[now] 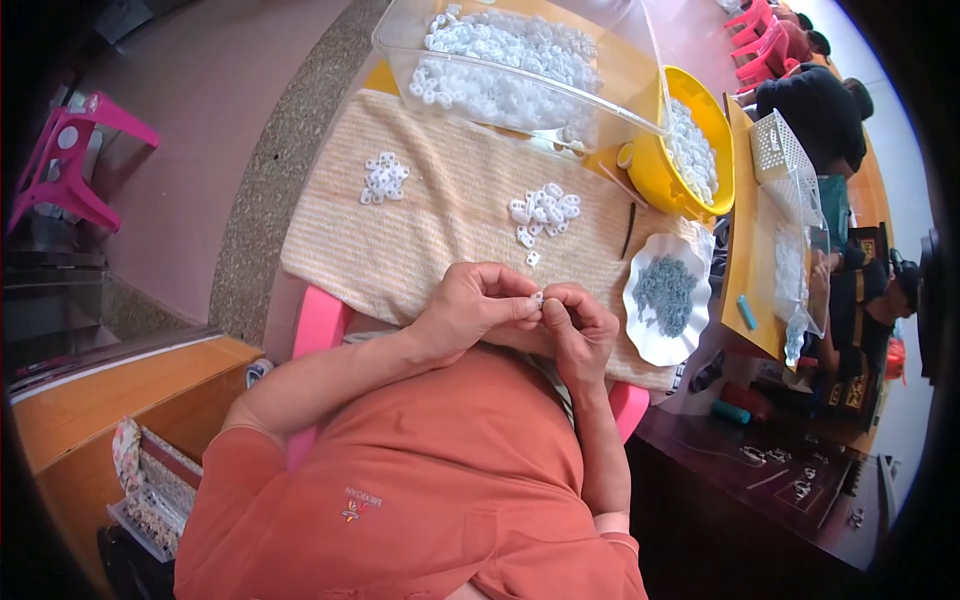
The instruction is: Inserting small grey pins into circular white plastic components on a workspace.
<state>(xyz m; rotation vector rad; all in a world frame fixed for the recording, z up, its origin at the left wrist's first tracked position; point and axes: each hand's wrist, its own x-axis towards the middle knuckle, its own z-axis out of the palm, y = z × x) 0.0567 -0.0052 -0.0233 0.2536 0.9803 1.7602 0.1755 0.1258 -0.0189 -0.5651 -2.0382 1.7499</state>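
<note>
Both hands, the left hand (475, 303) and the right hand (578, 322), pinched 1 small white ring (537, 298) together above the cloth (440, 215), near a white pile (545, 210).

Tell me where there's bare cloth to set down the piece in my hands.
Free: the woven cloth between the left pile of white rings and the middle pile, and its near-left corner. Crowded: the right side, by the white dish of grey pieces and yellow bowl.

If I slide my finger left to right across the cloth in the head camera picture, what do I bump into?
Left small pile of white rings → middle pile of white rings → thin dark stick → white scalloped plate of grey bits.
</note>
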